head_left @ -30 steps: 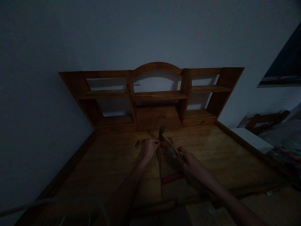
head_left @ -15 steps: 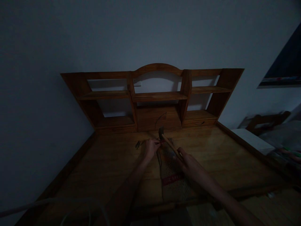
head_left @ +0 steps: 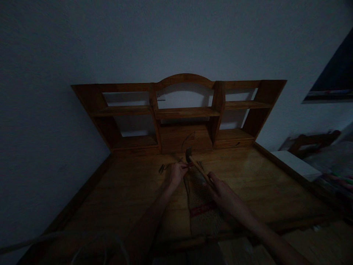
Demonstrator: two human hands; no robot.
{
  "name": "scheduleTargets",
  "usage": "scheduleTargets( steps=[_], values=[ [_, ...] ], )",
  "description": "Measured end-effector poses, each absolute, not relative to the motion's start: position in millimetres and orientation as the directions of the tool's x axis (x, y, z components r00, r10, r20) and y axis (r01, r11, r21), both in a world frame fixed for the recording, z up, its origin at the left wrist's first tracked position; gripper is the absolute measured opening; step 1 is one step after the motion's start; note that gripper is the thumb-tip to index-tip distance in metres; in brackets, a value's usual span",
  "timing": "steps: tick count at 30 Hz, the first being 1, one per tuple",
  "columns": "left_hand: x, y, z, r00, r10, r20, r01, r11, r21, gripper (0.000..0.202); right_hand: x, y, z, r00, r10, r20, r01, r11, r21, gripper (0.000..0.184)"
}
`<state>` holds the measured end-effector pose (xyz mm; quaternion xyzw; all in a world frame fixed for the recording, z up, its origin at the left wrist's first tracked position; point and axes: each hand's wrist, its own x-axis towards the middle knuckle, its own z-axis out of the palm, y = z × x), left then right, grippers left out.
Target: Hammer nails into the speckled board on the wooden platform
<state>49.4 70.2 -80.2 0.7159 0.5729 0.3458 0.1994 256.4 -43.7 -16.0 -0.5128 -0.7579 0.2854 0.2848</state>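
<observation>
My right hand [head_left: 222, 189] is wrapped round the wooden handle of a hammer [head_left: 199, 168]. The dark hammer head lies just beyond and to the right of my left fingertips, over the far end of a patterned cloth [head_left: 200, 193]. That cloth is brownish and speckled, with red bands, and runs toward the table's front edge. My left hand [head_left: 177, 173] pinches at its far red band; what is between the fingertips is too small and dark to name. Several short, thin pieces [head_left: 161, 169] lie to the left of my left hand.
The wooden table [head_left: 118, 191] has raised side edges. A wooden shelf unit [head_left: 186, 113] stands along its back against the wall. Off to the right are a white surface [head_left: 295, 163] and a wooden chair back [head_left: 317, 141]. A pale, blurred cord [head_left: 55, 235] crosses the lower left. The light is dim.
</observation>
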Motion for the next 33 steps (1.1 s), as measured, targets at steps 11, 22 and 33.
scheduleTargets(
  steps=[11,22,33],
  values=[
    [49,72,-81,0.091,0.968,0.233,0.693,-0.229,0.683,0.015,255,-46,-16,-0.3,0.94,0.162,0.65,0.325,-0.686,0.031],
    [50,68,-81,0.079,0.954,0.289,0.635,-0.271,0.723,0.014,255,-48,-13,-0.348,0.937,0.023,0.733,0.288,-0.616,0.031],
    [49,73,-83,0.139,0.926,0.35,0.666,-0.349,0.659,0.013,251,-46,3,-0.303,0.946,0.113,0.649,0.292,-0.702,0.028]
  ],
)
